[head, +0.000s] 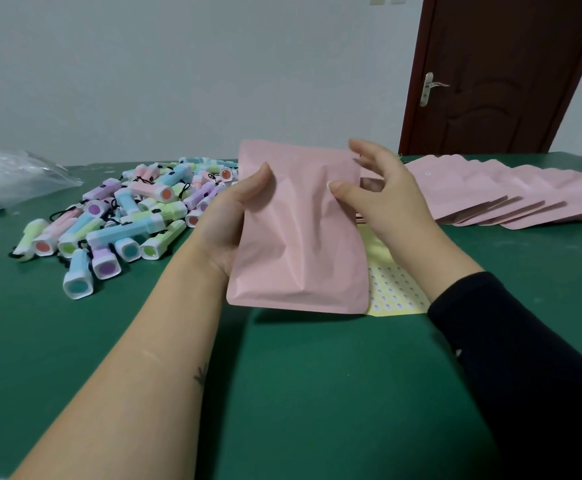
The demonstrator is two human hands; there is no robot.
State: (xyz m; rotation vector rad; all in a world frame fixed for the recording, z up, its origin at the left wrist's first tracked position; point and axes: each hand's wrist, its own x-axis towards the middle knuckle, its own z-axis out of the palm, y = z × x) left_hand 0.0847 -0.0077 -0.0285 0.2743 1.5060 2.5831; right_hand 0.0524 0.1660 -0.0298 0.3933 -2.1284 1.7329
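Observation:
A pink pouch (296, 233) stands upright above the green table (300, 393), bulging in the middle. My left hand (227, 216) grips its left edge, thumb on the front. My right hand (383, 195) is at its right edge: the thumb presses the front, the index finger touches the top right corner, and the other fingers spread loosely behind. A heap of small pastel flashlights (127, 213) lies to the left.
A fanned row of flat pink pouches (504, 195) lies at the right. A yellow sticker sheet (393, 289) lies under the held pouch. A clear plastic bag (9, 178) sits far left. A brown door (497, 74) stands behind the table.

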